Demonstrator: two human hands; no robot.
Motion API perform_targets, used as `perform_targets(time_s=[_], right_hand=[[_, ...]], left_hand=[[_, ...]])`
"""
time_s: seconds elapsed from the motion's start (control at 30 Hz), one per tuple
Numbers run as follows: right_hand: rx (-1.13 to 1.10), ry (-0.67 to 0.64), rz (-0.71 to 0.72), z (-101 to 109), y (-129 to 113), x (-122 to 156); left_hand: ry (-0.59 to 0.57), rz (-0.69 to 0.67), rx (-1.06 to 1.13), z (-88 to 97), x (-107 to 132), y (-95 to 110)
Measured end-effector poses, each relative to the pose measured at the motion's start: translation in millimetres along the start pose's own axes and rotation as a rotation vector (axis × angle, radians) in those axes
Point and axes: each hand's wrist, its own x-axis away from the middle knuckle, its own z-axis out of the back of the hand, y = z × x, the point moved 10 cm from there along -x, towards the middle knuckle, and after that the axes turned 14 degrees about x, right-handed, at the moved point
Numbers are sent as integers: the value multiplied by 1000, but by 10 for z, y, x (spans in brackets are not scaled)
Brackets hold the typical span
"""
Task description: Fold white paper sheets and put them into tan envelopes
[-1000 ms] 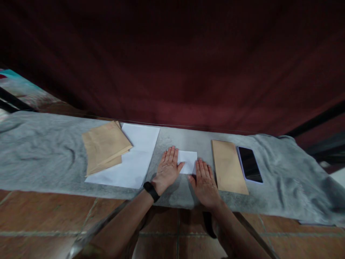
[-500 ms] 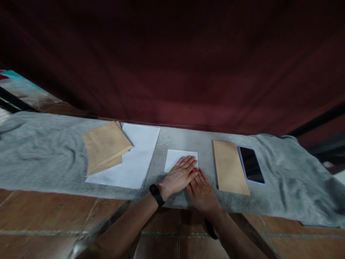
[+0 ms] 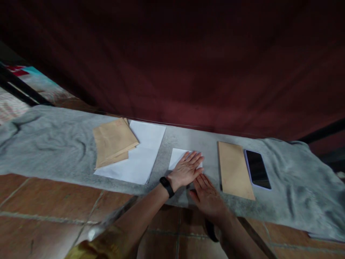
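Note:
A small folded white paper (image 3: 175, 158) lies on the grey cloth-covered table (image 3: 54, 144). My left hand (image 3: 187, 169), with a black band on its wrist, lies flat on the paper, fingers stretched out and pointing right. Just below it my right hand (image 3: 206, 194) rests flat on the cloth at the paper's near edge, fingers straight. Neither hand grips anything.
A stack of brown envelopes (image 3: 114, 141) lies on white sheets (image 3: 142, 158) to the left. To the right are a single brown envelope (image 3: 235, 169) and a dark phone (image 3: 258, 168). A dark red curtain (image 3: 188, 64) hangs behind. Tiled floor (image 3: 40, 212) shows below.
My left hand slid from the paper's left side across its top to the right. My right hand drew back toward the near edge. The view shifted slightly.

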Motion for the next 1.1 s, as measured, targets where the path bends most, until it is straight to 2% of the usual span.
perform_targets(time_s=[0.1,0.2,0.27,0.33,0.47,0.83,1.1], right_hand=[[-265,-88,40,130,173,-62],[-506,-151,-150,181,526,-120],[-572,-114,-302,197,741,-136],[-579,-35,-385,221,860,-154],[-566,63,-356,209,836,-253],[-450,61,-328,-33,745,-542],[-262,75,-147,-199,654,-647]], left_hand=[[7,-42,-11,22,8,25],[33,-69,-21,21,25,42],[47,-63,-18,0,33,41],[53,-44,-3,-29,37,34],[51,-39,37,-66,48,51],[42,-151,53,-57,224,319],[-31,-206,13,-73,388,502]])
